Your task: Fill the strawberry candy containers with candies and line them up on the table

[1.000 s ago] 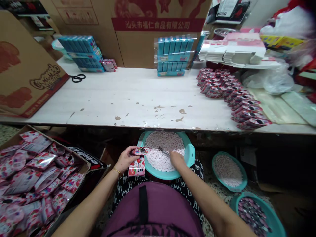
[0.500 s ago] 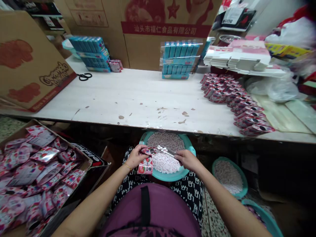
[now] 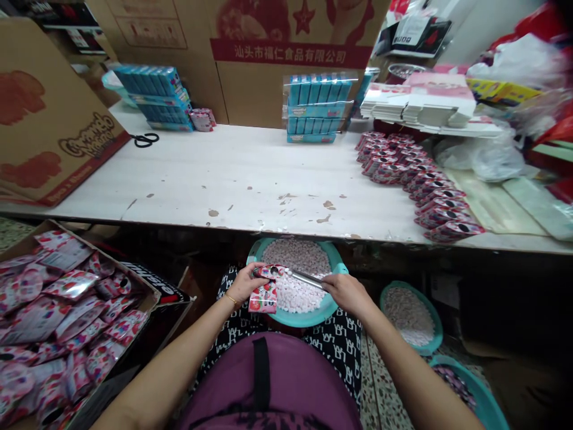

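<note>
A pink-and-red printed packet (image 3: pixel 263 297) is gripped in my left hand (image 3: pixel 242 283), its open top turned to the right. My right hand (image 3: pixel 348 292) is closed around the handle of a metal scoop (image 3: pixel 310 279). The scoop's tip meets the packet's mouth, where a few white candies show. Under both hands, a turquoise basin (image 3: pixel 330 312) rests between my knees, filled with small white candies (image 3: pixel 299 298). How full the packet is stays hidden.
A carton (image 3: pixel 147 298) of similar packets stands at my left. Rows of packets (image 3: pixel 416 179) line the white table (image 3: pixel 215 173) at right. Scissors (image 3: pixel 145 140) and blue boxes (image 3: pixel 319 107) lie further back. More basins (image 3: pixel 441 334) stand at lower right.
The scoop has tipped into the packet's mouth, and the white candies that lay along it have mostly gone from it. My left hand still holds the packet. The whole view has shifted slightly.
</note>
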`<move>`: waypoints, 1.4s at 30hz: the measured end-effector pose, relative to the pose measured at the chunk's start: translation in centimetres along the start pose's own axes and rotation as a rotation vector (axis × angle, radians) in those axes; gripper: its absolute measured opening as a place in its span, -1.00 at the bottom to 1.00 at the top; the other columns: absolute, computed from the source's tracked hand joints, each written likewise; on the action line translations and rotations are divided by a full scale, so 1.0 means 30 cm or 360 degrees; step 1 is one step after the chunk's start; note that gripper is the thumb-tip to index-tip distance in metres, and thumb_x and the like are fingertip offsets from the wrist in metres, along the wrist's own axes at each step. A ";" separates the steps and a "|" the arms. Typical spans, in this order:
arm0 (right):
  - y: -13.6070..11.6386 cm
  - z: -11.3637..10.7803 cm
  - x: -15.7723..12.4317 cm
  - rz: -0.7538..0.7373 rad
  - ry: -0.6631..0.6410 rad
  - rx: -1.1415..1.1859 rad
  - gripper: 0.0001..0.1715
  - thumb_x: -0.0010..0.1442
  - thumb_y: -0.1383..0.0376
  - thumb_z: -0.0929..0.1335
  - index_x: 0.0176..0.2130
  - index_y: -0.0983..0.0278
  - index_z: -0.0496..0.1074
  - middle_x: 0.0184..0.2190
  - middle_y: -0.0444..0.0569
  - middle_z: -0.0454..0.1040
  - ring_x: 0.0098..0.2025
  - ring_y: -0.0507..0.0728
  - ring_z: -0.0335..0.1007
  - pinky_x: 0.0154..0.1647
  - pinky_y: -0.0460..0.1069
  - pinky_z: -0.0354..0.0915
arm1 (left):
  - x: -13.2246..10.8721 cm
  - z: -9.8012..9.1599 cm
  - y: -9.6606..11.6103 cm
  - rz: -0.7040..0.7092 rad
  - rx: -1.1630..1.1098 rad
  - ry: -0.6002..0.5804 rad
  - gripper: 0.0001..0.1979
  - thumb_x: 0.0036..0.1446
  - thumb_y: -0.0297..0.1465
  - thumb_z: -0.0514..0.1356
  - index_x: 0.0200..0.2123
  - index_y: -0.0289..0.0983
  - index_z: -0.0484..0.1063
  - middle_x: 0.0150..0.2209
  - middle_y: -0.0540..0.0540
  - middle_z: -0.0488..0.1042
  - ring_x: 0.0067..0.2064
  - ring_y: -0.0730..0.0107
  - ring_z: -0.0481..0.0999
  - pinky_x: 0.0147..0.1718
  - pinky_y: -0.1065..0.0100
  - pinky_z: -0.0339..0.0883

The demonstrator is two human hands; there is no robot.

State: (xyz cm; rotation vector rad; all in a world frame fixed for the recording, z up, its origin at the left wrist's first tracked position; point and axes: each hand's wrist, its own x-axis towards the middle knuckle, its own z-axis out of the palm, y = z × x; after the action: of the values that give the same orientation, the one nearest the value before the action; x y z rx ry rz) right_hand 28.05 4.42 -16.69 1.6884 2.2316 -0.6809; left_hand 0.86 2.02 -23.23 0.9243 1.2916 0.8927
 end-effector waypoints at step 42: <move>0.068 0.263 0.167 -0.0146 0.0197 -0.0307 -0.63 0.15 0.45 0.11 -0.14 0.38 0.39 -0.16 0.19 0.38 -0.08 0.21 0.24 -0.09 0.06 0.11 | -0.206 0.071 0.072 -0.0539 -0.0769 -0.0521 -0.53 -0.28 -0.42 0.36 -0.22 -0.25 0.32 -0.29 -0.10 0.45 -0.32 0.36 0.47 -0.25 0.30 0.32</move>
State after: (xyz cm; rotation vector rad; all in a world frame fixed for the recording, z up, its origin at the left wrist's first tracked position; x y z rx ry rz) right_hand 27.96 5.00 -26.24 1.5818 2.3851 -0.3744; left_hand 2.48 -2.99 -18.80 0.4289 0.8597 0.7048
